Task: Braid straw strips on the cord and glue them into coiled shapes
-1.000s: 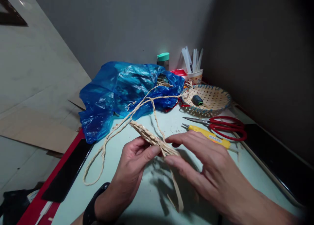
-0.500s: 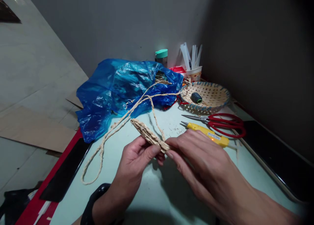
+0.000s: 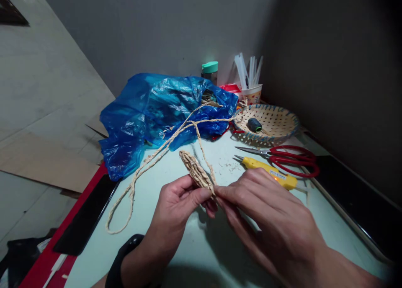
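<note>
My left hand (image 3: 176, 208) pinches the near end of a flat braided straw piece (image 3: 196, 171), thumb on top. My right hand (image 3: 266, 212) closes its fingertips on the same end from the right, and its palm hides the loose strands below. The braid points up and away from me, tilted to the left. A thin twisted straw cord (image 3: 150, 162) runs from the braid back to a blue plastic bag (image 3: 157, 112) and loops down on the pale green table (image 3: 194, 254) at the left. A black band sits on my left wrist.
A woven basket (image 3: 276, 127) holding a dark thread spool (image 3: 253, 124) stands at the back right. Red scissors (image 3: 289, 158) and a yellow-handled tool (image 3: 270, 173) lie beside it. A cup of white sticks (image 3: 251, 85) and a green-capped jar (image 3: 210, 72) stand by the wall.
The braid has swung more upright and closer to me. My right hand's fingers have closed onto its near end, covering the loose strand that hung below a second ago.
</note>
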### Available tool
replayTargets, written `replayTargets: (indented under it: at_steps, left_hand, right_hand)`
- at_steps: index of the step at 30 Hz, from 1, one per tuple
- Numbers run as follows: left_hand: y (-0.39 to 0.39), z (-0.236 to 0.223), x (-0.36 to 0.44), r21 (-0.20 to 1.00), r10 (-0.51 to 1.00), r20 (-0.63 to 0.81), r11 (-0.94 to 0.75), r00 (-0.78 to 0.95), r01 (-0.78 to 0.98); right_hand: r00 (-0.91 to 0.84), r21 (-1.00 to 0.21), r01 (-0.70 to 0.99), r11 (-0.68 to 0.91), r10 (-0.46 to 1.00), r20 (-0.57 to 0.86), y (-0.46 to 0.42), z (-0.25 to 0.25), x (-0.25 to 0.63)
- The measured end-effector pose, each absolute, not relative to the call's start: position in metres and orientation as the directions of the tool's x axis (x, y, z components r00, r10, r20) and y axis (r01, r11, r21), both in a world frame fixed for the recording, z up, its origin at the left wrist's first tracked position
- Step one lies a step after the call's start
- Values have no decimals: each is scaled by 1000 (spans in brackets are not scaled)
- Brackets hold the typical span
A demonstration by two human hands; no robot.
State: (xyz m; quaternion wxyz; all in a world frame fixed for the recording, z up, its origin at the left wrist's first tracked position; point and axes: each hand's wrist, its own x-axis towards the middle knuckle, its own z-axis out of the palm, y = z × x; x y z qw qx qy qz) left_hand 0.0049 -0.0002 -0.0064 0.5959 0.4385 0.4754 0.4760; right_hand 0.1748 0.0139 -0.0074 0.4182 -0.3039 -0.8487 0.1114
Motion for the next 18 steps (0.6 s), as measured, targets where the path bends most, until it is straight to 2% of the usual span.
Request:
replayTargets:
  at_steps: [3,8,14,18]
  left_hand:
    - [0,-9,6,967,979,-153,176,133,-184]
    - [-1,-14,8,898,968,-183,236,172,-370]
    - [3,-15,8,828,974,-212,224,82,-515]
    - [5,-17,8,785,968,-230,248,104,-568]
  right_hand:
    - [-464,-452,417,789,612,640,13,-8,174]
    - [-472,-433,439,787,612,634,14,-13,173]
    - [-536,-231,511,828,517,667,13,-21,166]
    - [-535,-221,514,829,511,673,13,-24,165]
